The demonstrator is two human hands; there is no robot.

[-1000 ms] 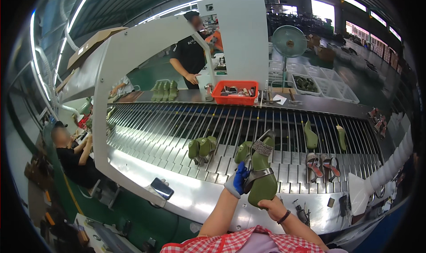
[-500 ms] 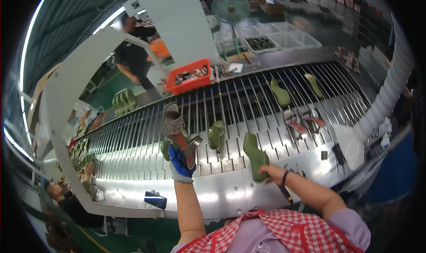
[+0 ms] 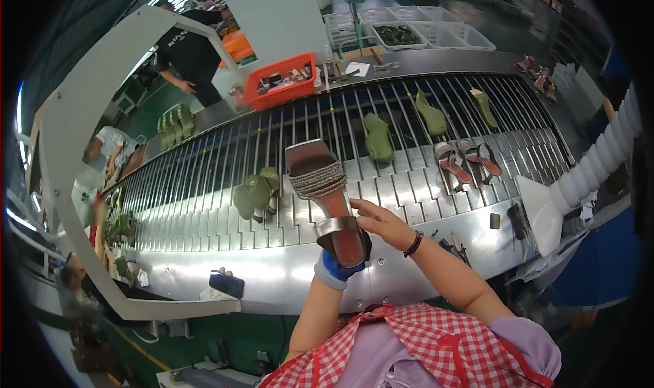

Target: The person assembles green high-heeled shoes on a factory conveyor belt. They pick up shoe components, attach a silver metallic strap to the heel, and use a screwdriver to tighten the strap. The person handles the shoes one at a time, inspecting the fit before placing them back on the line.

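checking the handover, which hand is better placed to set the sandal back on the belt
Probably the left hand: it grips the sandal by the heel over the belt. The right hand only touches its side.

Conveyor point(image 3: 409, 197): ran left to right before the person, its near edge just beyond the hands.
Sandal point(image 3: 325, 200): stood above the conveyor's near edge at the middle, held at the heel end by the left hand point(image 3: 340, 258), the right hand point(image 3: 381, 223) touching it from the right.
Insole pair point(image 3: 255, 194): lay on the conveyor, just left of the sandal.
Single insole point(image 3: 378, 137): lay behind the sandal, to its right.
Two insoles point(image 3: 430, 113): lay farther right, toward the far edge.
Sandal pair point(image 3: 466, 160): lay right of the middle, near the right end.
Tray point(image 3: 281, 81): sat on the ledge behind the conveyor's far edge, left of the middle.
Person standing point(image 3: 187, 51): behind the far edge, left of the tray.
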